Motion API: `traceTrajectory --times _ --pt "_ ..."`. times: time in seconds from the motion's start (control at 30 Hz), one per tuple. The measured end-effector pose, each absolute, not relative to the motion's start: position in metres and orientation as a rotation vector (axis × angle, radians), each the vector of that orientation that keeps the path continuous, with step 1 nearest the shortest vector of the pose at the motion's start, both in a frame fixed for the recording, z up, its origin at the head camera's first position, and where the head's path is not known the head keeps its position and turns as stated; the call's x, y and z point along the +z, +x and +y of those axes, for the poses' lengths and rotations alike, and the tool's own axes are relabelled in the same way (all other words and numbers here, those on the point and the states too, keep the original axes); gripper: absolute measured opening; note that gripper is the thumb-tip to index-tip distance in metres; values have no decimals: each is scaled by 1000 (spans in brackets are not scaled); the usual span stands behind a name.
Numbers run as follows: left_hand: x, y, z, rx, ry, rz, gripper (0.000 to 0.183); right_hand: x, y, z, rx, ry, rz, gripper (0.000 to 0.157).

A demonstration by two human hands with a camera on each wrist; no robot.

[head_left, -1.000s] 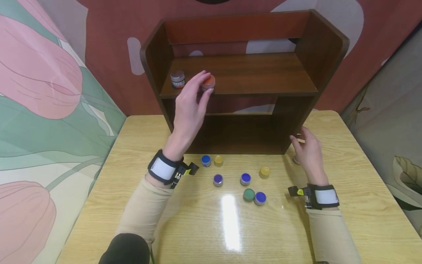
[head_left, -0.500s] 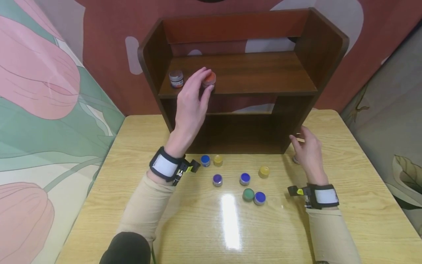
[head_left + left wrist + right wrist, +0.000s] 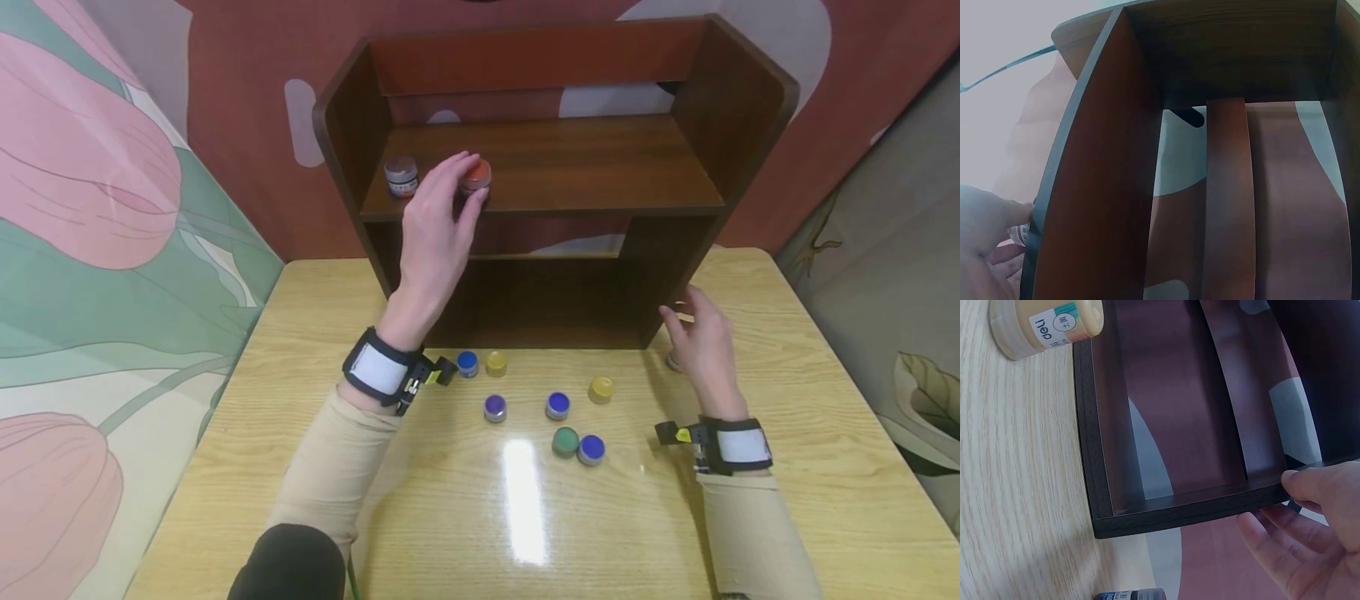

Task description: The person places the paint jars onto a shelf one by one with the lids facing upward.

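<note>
In the head view my left hand point(image 3: 435, 229) holds a small paint jar with an orange-red lid point(image 3: 478, 173), thumb in front and fingers behind. The jar is at the front of the upper board of a dark wooden shelf unit point(image 3: 600, 162); whether its base touches the board is hidden. To its left stands a grey-lidded jar point(image 3: 402, 177). My right hand point(image 3: 705, 350) grips the unit's right side panel; the right wrist view shows the thumb point(image 3: 1304, 484) on the front edge and the fingers outside. The left wrist view shows only a sliver of the held jar point(image 3: 1019, 234).
Several paint jars stand on the light wood table point(image 3: 420, 517) before the unit: blue point(image 3: 467, 364), yellow point(image 3: 497, 363), purple point(image 3: 495, 408) and green point(image 3: 566, 442) among them. Another jar point(image 3: 672, 362) is partly behind my right hand. Patterned cloth surrounds the table.
My left hand and the orange-red-lidded jar have shifted slightly to the right along the upper board. The right hand stays on the side panel. The view has moved a little.
</note>
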State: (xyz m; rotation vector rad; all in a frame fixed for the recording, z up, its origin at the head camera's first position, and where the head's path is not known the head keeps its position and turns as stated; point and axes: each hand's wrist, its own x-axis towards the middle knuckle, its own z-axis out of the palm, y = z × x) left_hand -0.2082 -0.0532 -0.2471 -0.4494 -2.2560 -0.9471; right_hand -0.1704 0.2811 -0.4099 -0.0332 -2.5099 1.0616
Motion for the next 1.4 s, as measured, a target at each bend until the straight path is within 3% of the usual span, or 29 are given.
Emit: traceTrajectory --times 1.4 --pt "-239 -212 -45 -897 -267 -2425 44 -411 -170 282 1045 -42 -2539 39"
